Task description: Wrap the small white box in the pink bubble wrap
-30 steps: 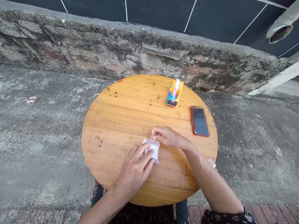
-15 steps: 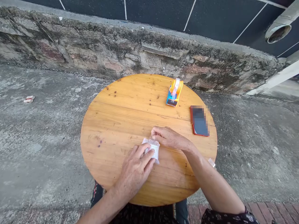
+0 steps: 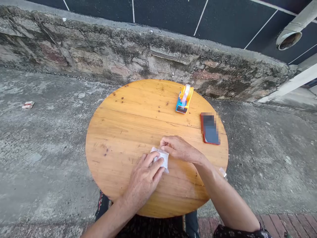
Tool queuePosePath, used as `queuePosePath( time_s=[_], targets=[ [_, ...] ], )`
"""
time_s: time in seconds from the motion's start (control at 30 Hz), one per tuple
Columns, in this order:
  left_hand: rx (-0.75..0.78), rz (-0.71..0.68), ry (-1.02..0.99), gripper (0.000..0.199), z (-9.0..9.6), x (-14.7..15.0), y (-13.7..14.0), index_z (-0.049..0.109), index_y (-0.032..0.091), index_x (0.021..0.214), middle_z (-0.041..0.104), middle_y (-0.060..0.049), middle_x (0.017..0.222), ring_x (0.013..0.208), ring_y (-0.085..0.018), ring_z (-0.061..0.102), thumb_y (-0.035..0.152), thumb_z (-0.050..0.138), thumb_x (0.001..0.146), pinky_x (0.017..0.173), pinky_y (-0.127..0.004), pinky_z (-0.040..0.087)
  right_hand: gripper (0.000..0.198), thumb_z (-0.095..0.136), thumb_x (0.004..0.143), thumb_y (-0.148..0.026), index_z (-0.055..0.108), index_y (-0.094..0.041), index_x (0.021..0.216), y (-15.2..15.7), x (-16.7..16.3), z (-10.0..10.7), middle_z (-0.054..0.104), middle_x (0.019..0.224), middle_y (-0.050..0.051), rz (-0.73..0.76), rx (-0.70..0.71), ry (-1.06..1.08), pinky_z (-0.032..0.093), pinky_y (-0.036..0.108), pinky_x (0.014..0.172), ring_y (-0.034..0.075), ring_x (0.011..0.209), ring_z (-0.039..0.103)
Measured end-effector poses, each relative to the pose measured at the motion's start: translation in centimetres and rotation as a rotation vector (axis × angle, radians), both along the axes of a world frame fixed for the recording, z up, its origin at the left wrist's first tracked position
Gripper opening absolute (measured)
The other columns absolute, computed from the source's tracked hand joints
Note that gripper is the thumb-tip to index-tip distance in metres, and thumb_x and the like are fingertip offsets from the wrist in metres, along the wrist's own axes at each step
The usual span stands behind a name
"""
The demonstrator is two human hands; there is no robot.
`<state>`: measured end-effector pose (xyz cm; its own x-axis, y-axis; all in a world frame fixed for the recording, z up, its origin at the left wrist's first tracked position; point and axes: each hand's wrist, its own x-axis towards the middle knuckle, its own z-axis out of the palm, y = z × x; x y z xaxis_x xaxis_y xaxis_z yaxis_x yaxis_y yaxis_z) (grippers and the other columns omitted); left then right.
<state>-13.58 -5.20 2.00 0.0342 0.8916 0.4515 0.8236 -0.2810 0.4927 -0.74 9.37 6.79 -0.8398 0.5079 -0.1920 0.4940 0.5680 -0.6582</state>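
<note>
A small white packet in clear plastic wrap [image 3: 163,155] lies on the round wooden table [image 3: 119,132], close to its middle. My left hand [image 3: 146,170] rests over the packet's left side, fingers pressing it down against the wood. At the packet's far right corner is my right hand [image 3: 177,147], its thumb and fingertips pinched together. Whatever sits in that pinch is too small to make out. Farther back on the table stands a yellow and blue tape dispenser [image 3: 184,99] with a roll of tape in it.
A phone in a red case [image 3: 210,129] lies by the table's right edge. A small clear piece [image 3: 223,172] sticks out at the edge beside my right forearm. A low stone wall [image 3: 119,56] runs behind the table. A small box [image 3: 28,104] lies on the concrete floor.
The view has shifted slightly. Both hands keep almost the same place at the packet, and the right hand's fingertips stay pinched at its far corner.
</note>
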Motion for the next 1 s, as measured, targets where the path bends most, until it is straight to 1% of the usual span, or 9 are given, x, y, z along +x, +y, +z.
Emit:
queuePosePath(
  time_s=[0.17, 0.33, 0.5, 0.63, 0.83, 1.0],
  targets=[
    [-0.009, -0.006, -0.015, 0.016, 0.1, 0.0, 0.1, 0.062, 0.018, 0.102, 0.062, -0.007, 0.105, 0.089, -0.021, 0.056, 0.014, 0.052, 0.09, 0.076, -0.035, 0.05, 0.014, 0.051, 0.085, -0.014, 0.063, -0.017, 0.08, -0.3, 0.3, -0.3, 0.066, 0.079, -0.001, -0.009, 0.017, 0.06, 0.035, 0.022, 0.065, 0.011, 0.07, 0.055],
    [-0.027, -0.017, -0.044, 0.015, 0.1, -0.1, 0.2, 0.062, 0.019, 0.1, 0.061, -0.007, 0.107, 0.094, -0.021, 0.057, 0.014, 0.055, 0.088, 0.08, -0.036, 0.051, 0.017, 0.05, 0.086, -0.013, 0.063, -0.017, 0.077, -0.7, 0.3, -0.3, 0.067, 0.075, -0.001, 0.006, 0.039, 0.073, 0.035, 0.022, 0.066, 0.011, 0.068, 0.056],
    [-0.055, -0.035, -0.11, 0.019, 0.0, -0.3, 0.2, 0.06, 0.019, 0.106, 0.06, -0.007, 0.111, 0.101, -0.022, 0.056, 0.015, 0.058, 0.087, 0.087, -0.037, 0.05, 0.018, 0.05, 0.086, -0.011, 0.061, -0.017, 0.074, -1.3, 0.0, 0.0, 0.065, 0.071, -0.002, 0.052, 0.163, 0.05, 0.033, 0.026, 0.074, 0.011, 0.068, 0.055],
    [-0.099, -0.027, -0.165, 0.018, -0.2, -0.3, 0.1, 0.058, 0.018, 0.103, 0.061, -0.007, 0.109, 0.103, -0.022, 0.055, 0.017, 0.061, 0.086, 0.089, -0.038, 0.049, 0.019, 0.05, 0.086, -0.011, 0.06, -0.017, 0.072, -1.9, -0.1, 0.4, 0.064, 0.068, -0.002, 0.066, 0.228, 0.016, 0.031, 0.027, 0.074, 0.012, 0.066, 0.053],
    [-0.024, -0.005, -0.199, 0.019, -0.9, 0.0, -0.1, 0.059, 0.018, 0.104, 0.058, -0.008, 0.11, 0.106, -0.021, 0.056, 0.014, 0.061, 0.085, 0.091, -0.036, 0.051, 0.021, 0.05, 0.088, -0.012, 0.06, -0.017, 0.071, -2.8, 0.0, 0.6, 0.066, 0.071, 0.001, 0.063, 0.3, -0.011, 0.029, 0.029, 0.075, 0.014, 0.07, 0.055],
    [0.017, 0.034, -0.212, 0.02, -1.1, 0.3, -0.5, 0.059, 0.019, 0.104, 0.055, -0.009, 0.11, 0.105, -0.02, 0.057, 0.013, 0.061, 0.085, 0.087, -0.033, 0.053, 0.022, 0.051, 0.09, -0.014, 0.057, -0.017, 0.069, -3.4, 0.3, 0.4, 0.064, 0.069, 0.001, 0.089, 0.367, -0.013, 0.029, 0.03, 0.075, 0.015, 0.069, 0.054]
  ],
)
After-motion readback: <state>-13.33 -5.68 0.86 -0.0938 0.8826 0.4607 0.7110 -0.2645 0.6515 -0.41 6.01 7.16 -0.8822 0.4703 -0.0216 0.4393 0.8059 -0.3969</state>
